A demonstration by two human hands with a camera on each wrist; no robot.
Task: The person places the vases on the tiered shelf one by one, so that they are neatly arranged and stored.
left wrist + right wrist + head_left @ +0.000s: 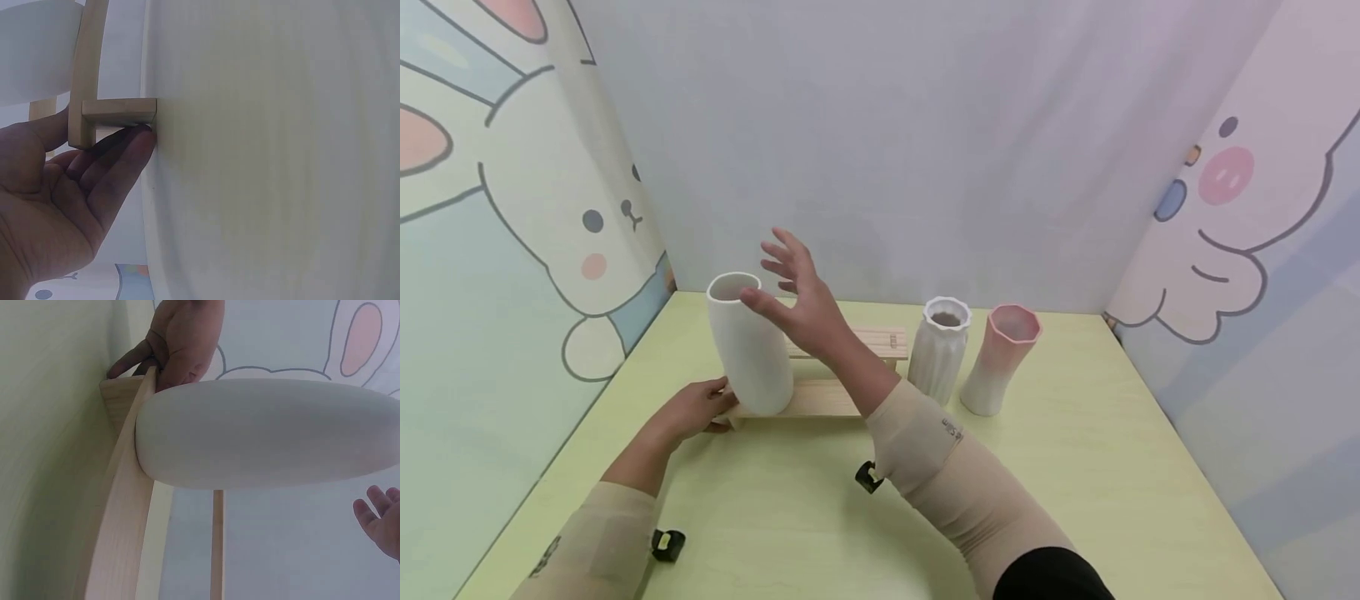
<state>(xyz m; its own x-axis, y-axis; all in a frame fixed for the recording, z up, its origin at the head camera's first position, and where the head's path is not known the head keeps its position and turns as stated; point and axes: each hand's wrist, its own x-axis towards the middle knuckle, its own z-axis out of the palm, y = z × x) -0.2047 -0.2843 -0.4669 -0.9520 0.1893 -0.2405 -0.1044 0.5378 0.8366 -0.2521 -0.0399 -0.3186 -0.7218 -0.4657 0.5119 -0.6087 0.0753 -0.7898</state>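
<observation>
A tall white vase (pixel 748 354) stands upright on the left end of the lower step of a two-tier wooden stand (pixel 823 400). My left hand (pixel 691 408) grips that step's left end, thumb above and fingers beneath, as the left wrist view shows at the board (pixel 119 109). Beside the vase's rim, my right hand (pixel 801 304) is raised with its fingers spread and holds nothing. In the right wrist view a gap shows between this hand (pixel 384 525) and the vase (pixel 262 434).
Right of the stand are a white fluted vase (pixel 938 354) and a pink-to-white vase (pixel 1000 360), both on the pale yellow-green table (pixel 1075 467). A plain grey-white curtain (pixel 887 150) hangs behind, and cartoon-printed cloth (pixel 535 250) lines the sides.
</observation>
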